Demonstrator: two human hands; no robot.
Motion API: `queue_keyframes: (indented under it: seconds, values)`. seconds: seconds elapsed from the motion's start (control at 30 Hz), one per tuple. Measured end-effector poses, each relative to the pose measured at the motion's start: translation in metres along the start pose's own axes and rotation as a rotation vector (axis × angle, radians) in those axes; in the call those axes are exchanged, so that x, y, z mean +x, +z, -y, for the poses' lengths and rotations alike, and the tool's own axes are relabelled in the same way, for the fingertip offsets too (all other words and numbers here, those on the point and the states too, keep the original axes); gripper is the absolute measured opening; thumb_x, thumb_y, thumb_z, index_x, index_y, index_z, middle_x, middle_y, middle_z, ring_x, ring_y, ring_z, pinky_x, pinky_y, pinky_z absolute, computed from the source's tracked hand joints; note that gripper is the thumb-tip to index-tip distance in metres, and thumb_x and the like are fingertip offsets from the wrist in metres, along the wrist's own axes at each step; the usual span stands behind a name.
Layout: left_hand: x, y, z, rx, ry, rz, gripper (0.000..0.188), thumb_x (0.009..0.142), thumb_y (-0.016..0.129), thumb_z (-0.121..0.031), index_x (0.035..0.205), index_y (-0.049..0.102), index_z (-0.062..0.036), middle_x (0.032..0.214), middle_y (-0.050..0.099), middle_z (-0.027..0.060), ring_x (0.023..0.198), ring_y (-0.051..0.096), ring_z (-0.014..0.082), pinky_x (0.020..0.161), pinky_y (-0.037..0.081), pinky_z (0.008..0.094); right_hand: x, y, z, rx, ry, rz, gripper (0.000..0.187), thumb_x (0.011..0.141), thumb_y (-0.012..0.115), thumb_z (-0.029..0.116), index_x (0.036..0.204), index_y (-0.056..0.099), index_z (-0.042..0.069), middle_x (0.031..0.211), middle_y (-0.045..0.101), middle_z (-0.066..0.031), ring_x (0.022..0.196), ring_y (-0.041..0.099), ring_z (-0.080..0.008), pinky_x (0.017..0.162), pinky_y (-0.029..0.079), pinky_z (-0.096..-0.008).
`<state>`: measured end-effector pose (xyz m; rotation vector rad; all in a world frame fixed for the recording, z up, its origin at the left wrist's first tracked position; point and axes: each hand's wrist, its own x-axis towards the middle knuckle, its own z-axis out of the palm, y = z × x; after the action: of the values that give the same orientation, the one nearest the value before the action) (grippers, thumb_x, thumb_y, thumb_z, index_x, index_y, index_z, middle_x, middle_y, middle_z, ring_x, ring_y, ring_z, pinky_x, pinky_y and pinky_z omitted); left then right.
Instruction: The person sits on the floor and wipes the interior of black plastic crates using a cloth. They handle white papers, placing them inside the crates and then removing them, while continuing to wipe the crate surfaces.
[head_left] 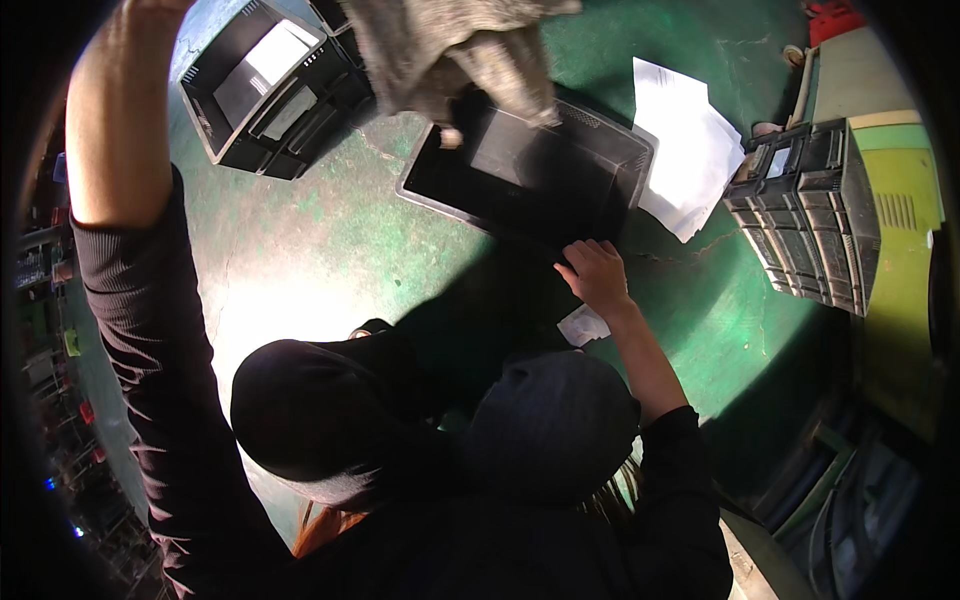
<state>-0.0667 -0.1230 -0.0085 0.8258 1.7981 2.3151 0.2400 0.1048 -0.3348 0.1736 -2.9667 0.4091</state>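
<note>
My left arm is raised along the left side, and only the base of my left hand [155,4] shows at the top edge; its fingers are cut off. A greyish-brown, blurred piece of cloth [450,45] hangs at the top middle, over the far rim of a black plastic crate [430,197]. What holds the cloth is out of view. My right hand [597,278] is at the crate's near right rim, fingers bent over it. Inside the crate, a lit patch and dark shadow show.
Further black crates [285,125] stand at the far left. White paper sheets [685,145] lie right of the crate, and a small paper [583,326] lies below my right hand. A stack of black crates [810,220] stands by a yellow-green cabinet [900,260] on the right.
</note>
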Motion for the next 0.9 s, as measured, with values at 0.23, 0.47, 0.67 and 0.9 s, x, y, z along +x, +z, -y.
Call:
queue_keyframes:
  seconds: [0.23,0.47,0.67,0.9]
  values:
    - [-0.014,0.024,0.14,-0.099,-0.534,0.339,0.044,0.092,0.047,-0.031,0.122,0.05,0.001,0.112,0.058,0.0116,0.102,0.056,0.0192,0.09,0.043,0.0322,0.001,-0.027,-0.007,0.069,0.122,0.053,0.031,0.07,0.07,0.031,0.086,0.059,0.007,0.087,0.057,-0.0062,0.089,0.054,-0.0252,0.082,0.043,-0.0386]
    - [-0.091,-0.013,0.315,1.199,-0.654,0.527,0.073,0.092,0.034,-0.051,0.14,0.012,-0.0002,0.131,0.035,0.0334,0.12,0.041,0.0408,0.094,0.042,0.0405,0.057,-0.045,-0.016,0.272,0.297,-0.059,0.024,0.078,0.064,0.016,0.101,0.057,0.011,0.106,0.054,-0.0062,0.096,0.056,-0.0277,0.076,0.049,-0.0365]
    - [-0.203,0.033,0.32,1.167,-0.509,-0.133,0.041,0.093,0.04,-0.028,0.123,0.043,-0.0001,0.102,0.056,0.0293,0.089,0.057,0.0437,0.078,0.047,0.0455,0.104,0.077,-0.045,0.311,0.517,0.015,0.05,0.086,0.052,0.016,0.133,0.037,0.01,0.142,0.026,-0.0173,0.129,0.031,-0.0355,0.104,0.031,-0.0406]
    - [-0.222,0.017,0.315,0.99,-0.396,-0.106,0.046,0.093,0.042,-0.032,0.133,0.039,-0.0086,0.106,0.055,0.026,0.092,0.057,0.0409,0.081,0.047,0.0425,0.136,0.151,-0.013,-0.157,-0.123,0.13,0.056,0.084,0.048,0.019,0.137,0.034,0.009,0.145,0.026,-0.0129,0.136,0.021,-0.0249,0.109,0.019,-0.0455]
